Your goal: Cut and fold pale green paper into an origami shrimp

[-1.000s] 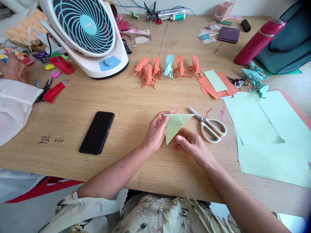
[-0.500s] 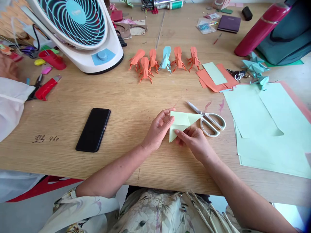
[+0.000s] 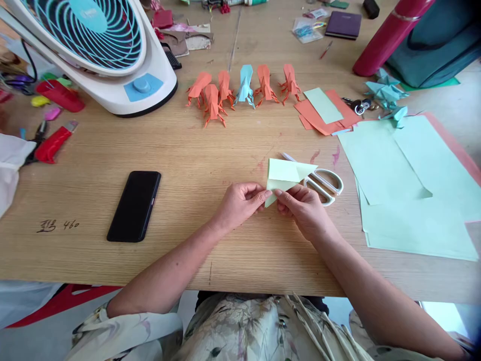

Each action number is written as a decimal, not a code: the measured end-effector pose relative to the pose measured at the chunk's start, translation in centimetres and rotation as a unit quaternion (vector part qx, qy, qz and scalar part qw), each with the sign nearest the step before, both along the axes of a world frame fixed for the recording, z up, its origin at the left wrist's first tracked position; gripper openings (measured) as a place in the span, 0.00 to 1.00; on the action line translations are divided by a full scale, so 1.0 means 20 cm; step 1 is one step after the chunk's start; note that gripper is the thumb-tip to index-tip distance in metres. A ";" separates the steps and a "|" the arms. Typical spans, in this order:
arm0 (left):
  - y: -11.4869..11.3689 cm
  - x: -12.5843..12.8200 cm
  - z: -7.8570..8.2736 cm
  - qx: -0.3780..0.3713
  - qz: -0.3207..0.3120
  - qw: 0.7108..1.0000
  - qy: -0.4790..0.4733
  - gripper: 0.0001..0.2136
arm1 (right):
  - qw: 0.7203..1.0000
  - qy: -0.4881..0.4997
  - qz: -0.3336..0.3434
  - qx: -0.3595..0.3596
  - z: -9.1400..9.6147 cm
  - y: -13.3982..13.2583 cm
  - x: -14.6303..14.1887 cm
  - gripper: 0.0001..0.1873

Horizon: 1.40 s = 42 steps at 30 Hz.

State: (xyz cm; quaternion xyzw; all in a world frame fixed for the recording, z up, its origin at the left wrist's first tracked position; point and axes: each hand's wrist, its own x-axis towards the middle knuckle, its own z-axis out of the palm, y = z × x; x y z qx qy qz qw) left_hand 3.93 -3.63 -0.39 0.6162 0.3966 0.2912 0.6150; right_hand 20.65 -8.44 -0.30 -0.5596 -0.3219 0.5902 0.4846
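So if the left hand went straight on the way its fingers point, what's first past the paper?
Likely the right hand: its thumb and fingers are just across the folded paper from the left hand. Single view, so depth is unclear.

Light-brown wood-grain table [image 3: 191,155], handwriting w/ "460" near L. On it: blk rectangular smartphone [image 3: 133,206], L of ctr; white & blue plastic fan [image 3: 105,62], far L, w/ red-handled cutter [image 3: 54,144] nearer. Far ctr: 5 orange folded-paper figures [image 3: 212,100] + 1 light-blue folded-paper figure [image 3: 245,84]. R of ctr: white-handled metal scissors [image 3: 325,184]. R: large, overlapping pale-green paper sheets [image 3: 409,215]. Far R: dark-red cylindrical bottle [image 3: 393,37], purple rectangular notebook [image 3: 343,24].
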 end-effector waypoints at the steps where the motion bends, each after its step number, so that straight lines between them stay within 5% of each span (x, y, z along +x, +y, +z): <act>1: 0.00 0.00 0.00 -0.006 0.001 1.000 0.002 0.16 | 1.000 0.002 0.003 0.001 0.00 0.00 0.00 0.23; 20: 0.02 -0.01 0.01 -0.080 -0.007 0.997 -0.002 0.14 | 0.991 0.130 -0.035 -0.004 0.01 0.01 0.00 0.21; 35: 0.02 -0.01 0.02 -0.087 0.009 0.996 0.024 0.16 | 0.993 0.120 0.002 0.006 -0.01 0.01 0.01 0.17; 42: 0.03 -0.01 0.03 -0.120 0.069 0.990 -0.015 0.16 | 0.996 0.075 0.043 -0.007 -0.01 0.00 0.02 0.16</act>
